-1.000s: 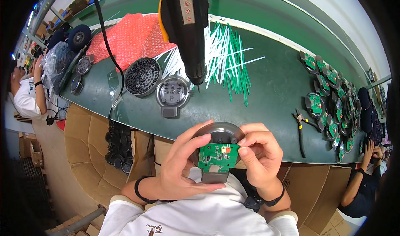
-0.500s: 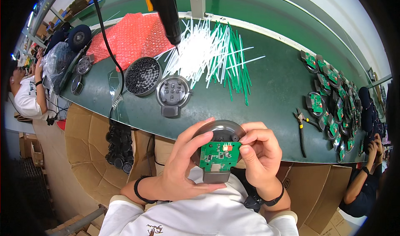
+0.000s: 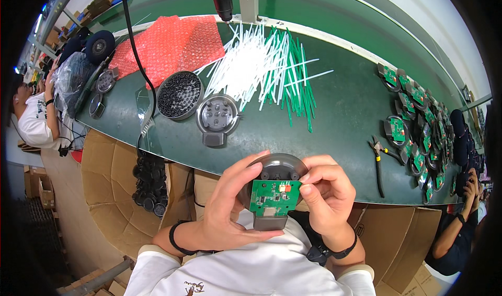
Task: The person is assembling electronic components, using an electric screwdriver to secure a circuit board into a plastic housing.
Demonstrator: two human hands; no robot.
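Observation:
Just off the bench's near edge, my left hand (image 3: pixel 220 206) wraps round a dark grey round plastic housing (image 3: pixel 277 162) with a squarish tail. A green circuit board (image 3: pixel 272 204) with small white and red connectors lies over the housing's lower part. My right hand (image 3: pixel 330 197) pinches the board's upper right corner beside the housing, thumb and forefinger together. On the bench beyond, a similar grey housing (image 3: pixel 217 117) lies with its inside up. Left of it stands a round tin of small black screws (image 3: pixel 180 94).
White and green plastic strips (image 3: pixel 251 66) lie behind, near red bubble wrap (image 3: pixel 167 45). A screwdriver (image 3: pixel 221 0) hangs above. Cutters (image 3: pixel 378 162) and several housings with boards (image 3: pixel 418 123) lie right. A box of black parts (image 3: pixel 150 186) stands lower left. People sit at both sides.
The hanging screwdriver has swung up and away, toward the far side. My hands keep hold of the housing and board, which have shifted only slightly.

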